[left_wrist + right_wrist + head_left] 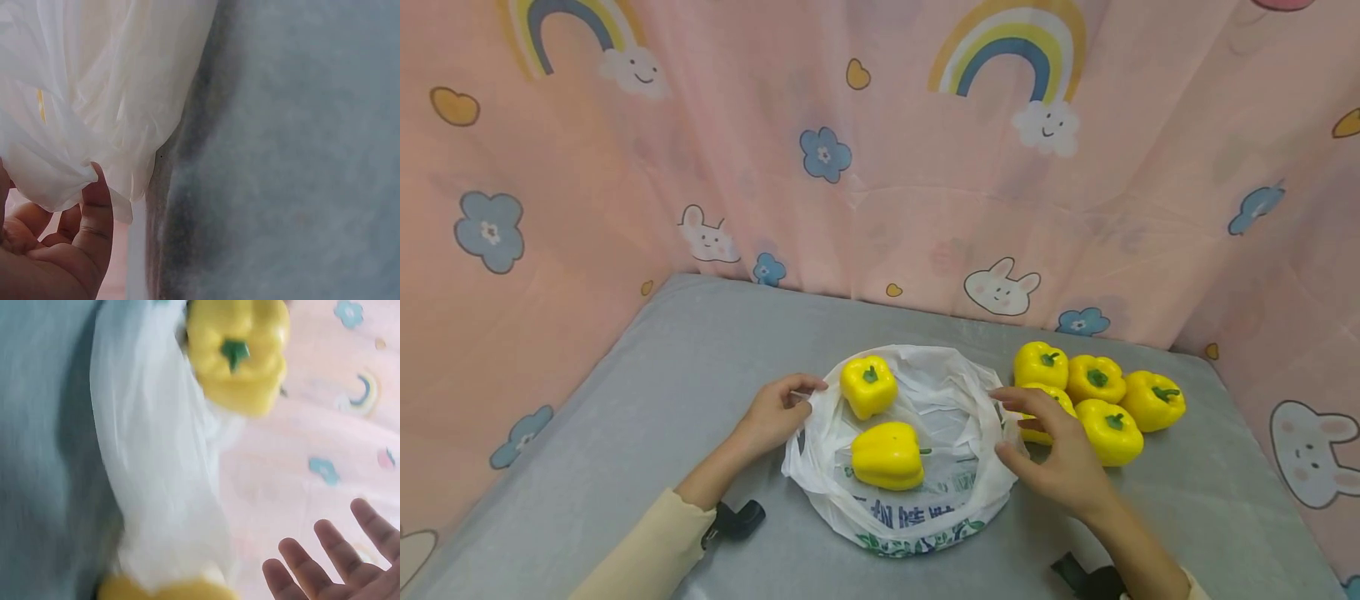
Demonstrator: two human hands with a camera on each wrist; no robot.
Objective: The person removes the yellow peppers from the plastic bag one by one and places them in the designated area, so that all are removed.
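Note:
A white plastic bag (917,525) with blue and green print lies with its mouth spread wide. Inside it are two yellow bell peppers, one stem-up (868,387) at the back and one on its side (887,456) in front. My left hand (778,410) pinches the bag's left rim; the left wrist view shows the thin plastic (56,169) at its fingertips. Over the bag's right rim is my right hand (1060,458), fingers apart and holding nothing. In the right wrist view its fingers (331,556) are spread, away from the bag and a yellow pepper (237,356).
Several more yellow bell peppers (1108,429) sit grouped to the right of the bag, one partly hidden behind my right hand. Grey cloth covers the table (737,333). A pink patterned curtain (895,225) hangs along the back and both sides.

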